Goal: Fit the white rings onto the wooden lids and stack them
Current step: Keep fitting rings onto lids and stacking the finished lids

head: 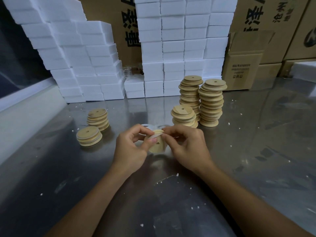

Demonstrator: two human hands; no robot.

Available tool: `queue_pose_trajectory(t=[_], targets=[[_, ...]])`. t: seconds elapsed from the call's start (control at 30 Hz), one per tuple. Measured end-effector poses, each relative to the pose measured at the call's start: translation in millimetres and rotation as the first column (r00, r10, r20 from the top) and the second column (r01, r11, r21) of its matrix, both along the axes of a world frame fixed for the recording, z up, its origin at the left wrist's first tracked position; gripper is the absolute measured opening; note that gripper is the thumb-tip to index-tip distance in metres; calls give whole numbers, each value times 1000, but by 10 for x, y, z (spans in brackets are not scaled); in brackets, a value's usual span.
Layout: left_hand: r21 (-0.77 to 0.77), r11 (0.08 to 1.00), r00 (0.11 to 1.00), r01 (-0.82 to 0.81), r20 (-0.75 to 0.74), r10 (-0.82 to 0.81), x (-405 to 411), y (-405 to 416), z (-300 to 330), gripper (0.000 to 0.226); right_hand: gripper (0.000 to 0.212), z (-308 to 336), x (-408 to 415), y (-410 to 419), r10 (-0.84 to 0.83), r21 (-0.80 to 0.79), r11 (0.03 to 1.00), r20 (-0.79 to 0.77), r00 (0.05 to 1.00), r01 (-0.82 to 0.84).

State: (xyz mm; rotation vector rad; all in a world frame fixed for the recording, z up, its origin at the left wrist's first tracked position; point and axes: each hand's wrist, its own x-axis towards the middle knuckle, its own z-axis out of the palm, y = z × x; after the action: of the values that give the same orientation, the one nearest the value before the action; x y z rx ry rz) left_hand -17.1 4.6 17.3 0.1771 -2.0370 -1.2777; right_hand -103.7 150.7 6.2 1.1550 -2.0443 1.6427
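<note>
A round wooden lid (pixel 158 145) with a small hole is held tilted above the metal table (pixel 239 151), between both hands. My left hand (pixel 132 147) grips its left side, thumb on its face. My right hand (pixel 185 144) pinches a white ring (pixel 158 134) against the lid's upper rim. More white rings (pixel 147 126) lie on the table just behind the hands. Two short stacks of ringed lids (pixel 89 136) (pixel 98 118) stand at the left. Three stacks of bare lids (pixel 184 116) (pixel 190 95) (pixel 211 101) stand at the right.
White foam boxes (pixel 171 48) are piled along the back and back left. Cardboard cartons (pixel 242 65) stand at the back right. White foam crumbs are scattered over the table. A pale wall ledge (pixel 25 100) runs along the left edge.
</note>
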Motion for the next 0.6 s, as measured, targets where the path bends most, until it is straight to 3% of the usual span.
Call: queue_pose_trajectory(t=[0.13, 0.4, 0.6], targets=[[-42, 999, 999, 10, 31, -9, 21, -17, 23, 19, 5, -5, -30, -11, 24, 2, 1000, 165, 986, -25], [-113, 994, 998, 7, 68, 1, 30, -52, 18, 25, 5, 4, -73, 7, 91, 13, 995, 300, 950, -99], [126, 992, 998, 30, 58, -37, 35, -62, -11, 23, 2, -7, -99, 48, 80, 93, 990, 287, 955, -111]])
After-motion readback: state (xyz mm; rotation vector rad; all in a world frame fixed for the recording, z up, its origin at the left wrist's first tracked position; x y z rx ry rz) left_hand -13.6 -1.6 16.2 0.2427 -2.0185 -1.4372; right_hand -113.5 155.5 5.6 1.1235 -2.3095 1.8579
